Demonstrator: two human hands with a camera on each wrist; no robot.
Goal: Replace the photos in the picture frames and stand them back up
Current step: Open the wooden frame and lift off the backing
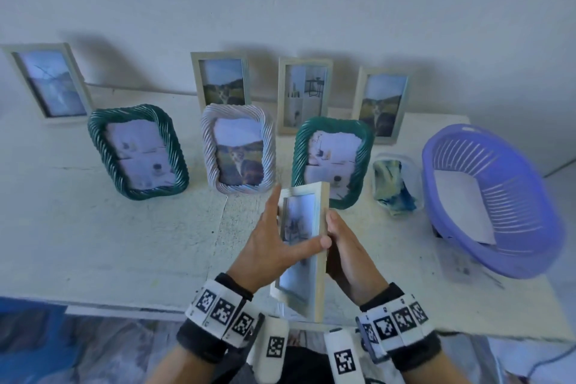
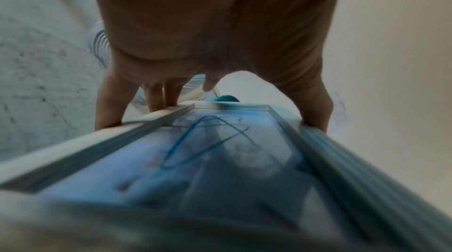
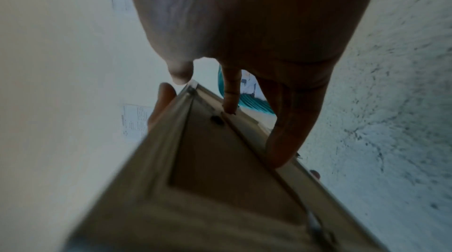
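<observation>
Currently a pale wooden picture frame point(image 1: 307, 246) is held upright and edge-on above the near edge of the white table point(image 1: 93, 227), clear of the surface, so that both faces can be reached at once. The left hand point(image 1: 274, 246) is clamped on it, thumb laid across the glass front and fingers wrapped round the far edge; this steadies the frame. The right hand point(image 1: 349, 256) is pressed against the backing board point(image 3: 220, 159), fingertips set along its seam beside a small dark turn clip point(image 3: 216, 119), presumably to work or secure the back, though the blur leaves this uncertain. A photo is seen behind the glass point(image 2: 220, 149). Seven other frames are stood in two rows toward the wall, among them a green ribbed frame point(image 1: 333, 159) just behind the held one. A purple basket point(image 1: 498, 196) with a white sheet inside is kept at the right, likely for spare photos.
</observation>
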